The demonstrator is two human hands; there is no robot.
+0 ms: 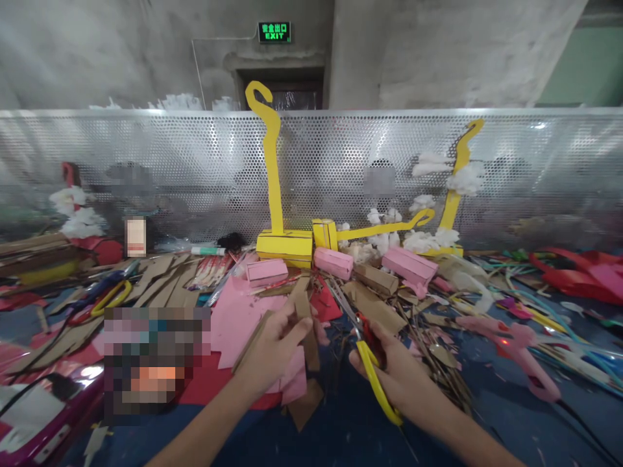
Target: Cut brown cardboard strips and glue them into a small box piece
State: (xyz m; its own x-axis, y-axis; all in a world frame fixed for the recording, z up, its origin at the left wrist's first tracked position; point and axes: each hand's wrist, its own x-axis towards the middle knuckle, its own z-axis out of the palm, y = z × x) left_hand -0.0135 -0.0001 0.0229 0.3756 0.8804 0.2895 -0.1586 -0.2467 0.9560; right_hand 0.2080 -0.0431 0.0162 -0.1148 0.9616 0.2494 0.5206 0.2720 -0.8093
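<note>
Hands grip a cardboard strip (304, 321) and yellow-handled scissors (363, 350).

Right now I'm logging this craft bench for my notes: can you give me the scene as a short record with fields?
left hand: holds a brown cardboard strip upright over pink paper
right hand: grips yellow-handled scissors, blades pointing up and away
scissor blades: look only slightly parted
behind the hands: pink boxes, yellow box with a tall yellow hook shape
right side: pink glue gun
backdrop: perforated metal screen
</note>
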